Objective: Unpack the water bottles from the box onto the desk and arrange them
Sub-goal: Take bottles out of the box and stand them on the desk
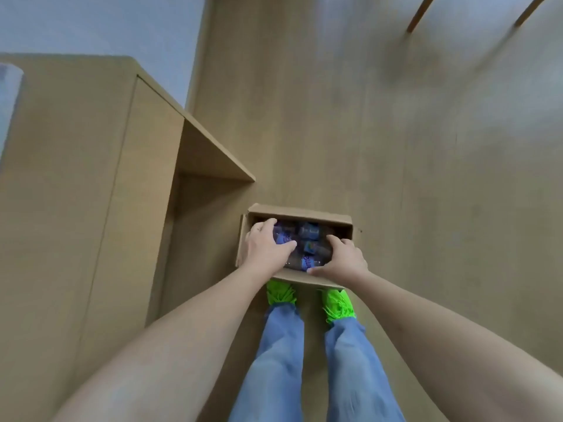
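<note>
Floorboards blur; both hands [268, 248] cover bottles [307, 233] inside box [300, 213].

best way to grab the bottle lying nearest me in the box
Take the nearest water bottle around its labelled middle, coming straight down from above. It lies on its side in the open cardboard box, whose walls block any side approach. The right hand already curls over it; the left hand grips another bottle.

Cardboard box [300, 215] on wooden floor [396, 178]
</note>
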Demonstrator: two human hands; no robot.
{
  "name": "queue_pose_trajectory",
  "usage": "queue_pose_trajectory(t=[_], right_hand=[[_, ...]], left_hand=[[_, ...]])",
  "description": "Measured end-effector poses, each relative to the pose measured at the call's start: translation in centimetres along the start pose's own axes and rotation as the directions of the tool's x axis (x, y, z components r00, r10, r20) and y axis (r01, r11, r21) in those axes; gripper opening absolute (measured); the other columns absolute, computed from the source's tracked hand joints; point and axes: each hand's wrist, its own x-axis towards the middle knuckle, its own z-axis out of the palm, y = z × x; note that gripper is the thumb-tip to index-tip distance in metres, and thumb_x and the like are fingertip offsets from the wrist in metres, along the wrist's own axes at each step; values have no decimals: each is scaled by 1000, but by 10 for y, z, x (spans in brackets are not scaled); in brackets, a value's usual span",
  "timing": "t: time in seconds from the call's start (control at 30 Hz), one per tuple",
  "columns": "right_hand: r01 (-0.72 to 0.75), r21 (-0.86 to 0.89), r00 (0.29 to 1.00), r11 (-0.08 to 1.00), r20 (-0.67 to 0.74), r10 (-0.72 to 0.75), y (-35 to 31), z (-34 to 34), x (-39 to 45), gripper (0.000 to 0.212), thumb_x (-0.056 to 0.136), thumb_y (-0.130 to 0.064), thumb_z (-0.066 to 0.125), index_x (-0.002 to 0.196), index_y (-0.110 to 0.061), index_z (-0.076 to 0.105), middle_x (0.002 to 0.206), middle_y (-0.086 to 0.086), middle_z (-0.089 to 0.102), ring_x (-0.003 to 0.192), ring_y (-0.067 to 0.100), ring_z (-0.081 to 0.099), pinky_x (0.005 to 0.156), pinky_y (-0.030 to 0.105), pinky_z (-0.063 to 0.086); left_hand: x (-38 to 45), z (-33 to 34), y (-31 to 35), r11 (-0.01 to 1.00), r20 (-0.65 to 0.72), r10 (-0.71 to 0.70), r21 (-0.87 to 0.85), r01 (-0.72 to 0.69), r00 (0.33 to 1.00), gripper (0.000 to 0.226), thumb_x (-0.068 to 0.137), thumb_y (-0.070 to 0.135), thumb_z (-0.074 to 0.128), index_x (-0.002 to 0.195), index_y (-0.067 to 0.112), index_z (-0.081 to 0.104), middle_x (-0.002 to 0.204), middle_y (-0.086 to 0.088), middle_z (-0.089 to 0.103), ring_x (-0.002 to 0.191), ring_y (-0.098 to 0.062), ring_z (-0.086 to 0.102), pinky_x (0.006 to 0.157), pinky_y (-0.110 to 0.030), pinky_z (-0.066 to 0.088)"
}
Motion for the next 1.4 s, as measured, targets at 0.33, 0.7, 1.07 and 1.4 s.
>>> queue_pose_trajectory(t=[0.33,0.7,1.07,1.4], right_hand=[[-150,17,980,989,134,147,46,137,165,103,62,-58,84,148,-27,36,140,7,47,127,29,49,105,41,44],[-398,854,856,336,213,471,60,203,329,67,79,-45,78,130,-9,51,109,8,66,94,23,66,90,44,58],[-261,935,828,-241,346,442,42,223,403,18,88,-27,71,93,-16,59,100,12,69,87,29,68,82,54,59],[-283,908,810,-308,398,430,42,216,399,36,87,-19,70,119,-10,58,116,18,67,103,36,66,84,56,58]], left_hand=[[146,141,-116,946,178,-260,-151,288,949,82,75,47,73,145,26,36,147,-5,37,133,-25,40,103,-36,34],[267,242,-157,681,150,-490,-549,485,859,98,73,38,80,150,17,24,149,-9,39,131,-28,42,109,-39,35],[325,285,-171,273,264,-657,-790,549,706,82,63,26,88,124,20,33,115,-11,57,94,-29,64,87,-47,56],[321,280,-175,290,225,-689,-785,547,689,80,59,26,91,115,24,34,108,-10,61,79,-24,68,74,-44,61]])
